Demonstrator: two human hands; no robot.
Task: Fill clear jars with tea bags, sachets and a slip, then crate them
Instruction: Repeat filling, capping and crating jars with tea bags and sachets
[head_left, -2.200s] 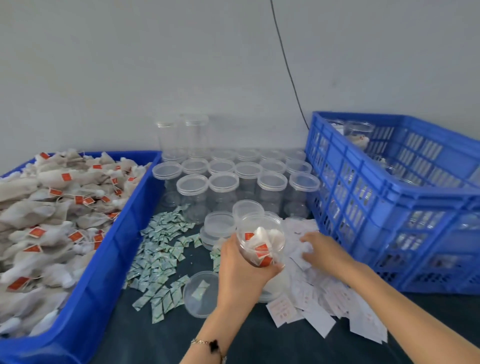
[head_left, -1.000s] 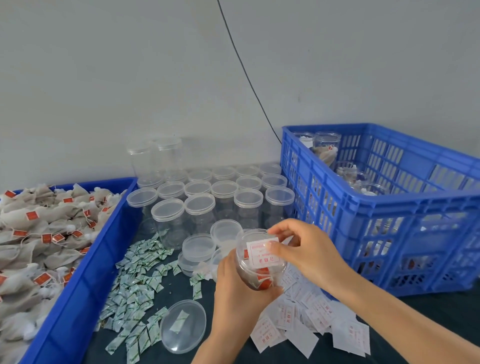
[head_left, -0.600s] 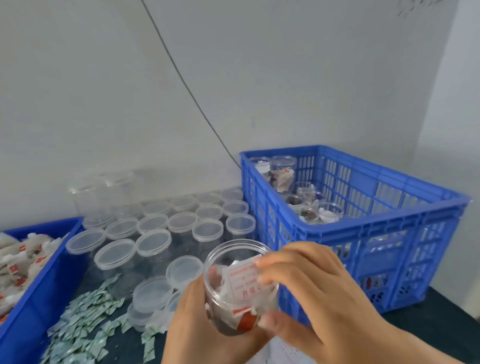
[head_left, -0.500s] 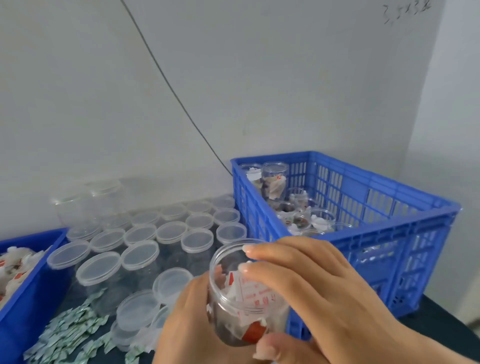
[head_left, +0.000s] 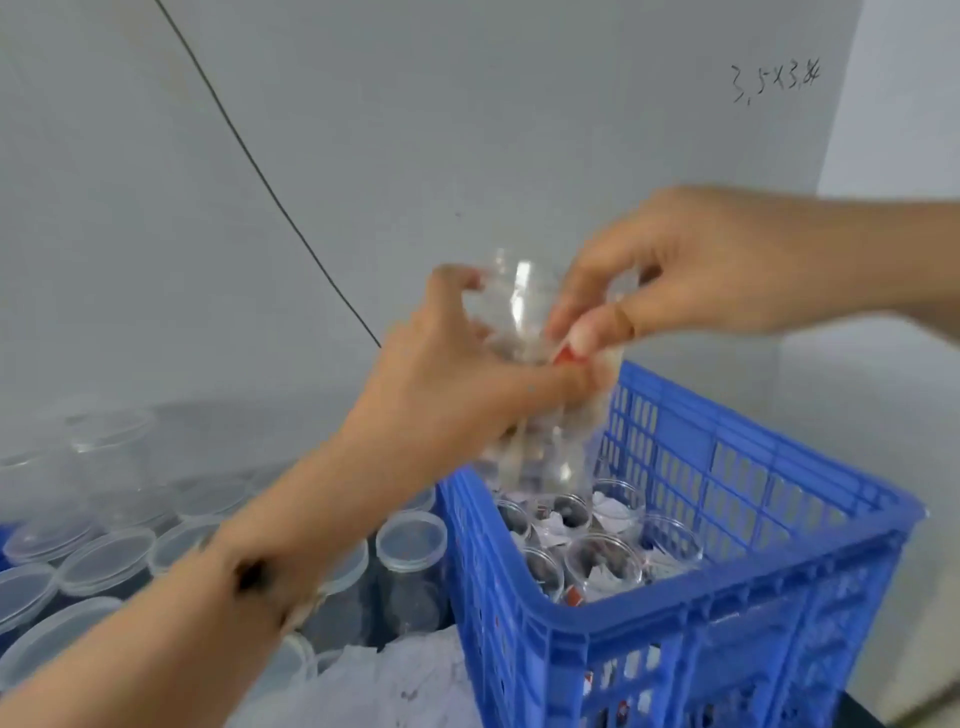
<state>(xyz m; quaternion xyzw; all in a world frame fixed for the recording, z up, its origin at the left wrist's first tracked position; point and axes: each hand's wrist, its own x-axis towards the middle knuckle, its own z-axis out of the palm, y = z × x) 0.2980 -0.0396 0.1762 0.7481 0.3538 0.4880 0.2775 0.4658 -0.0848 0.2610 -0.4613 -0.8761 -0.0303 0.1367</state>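
Observation:
A clear jar (head_left: 524, 312), blurred by motion, hangs in the air above the back left corner of the blue crate (head_left: 727, 613). My left hand (head_left: 457, 384) grips the jar from the left and below. My right hand (head_left: 691, 275) holds it from the right, fingers curled at its side. A red tag shows inside the jar between my thumbs. Several filled open jars (head_left: 597, 561) stand in the crate.
Rows of lidded empty jars (head_left: 410, 540) stand on the table left of the crate. White paper slips (head_left: 395, 686) lie in a heap at the crate's front left. A black cable (head_left: 270, 187) runs down the grey wall.
Both hands have lifted the jar up and to the right, from in front of the crate to above its rim. The view has swung right, and the tea bag bin is out of frame.

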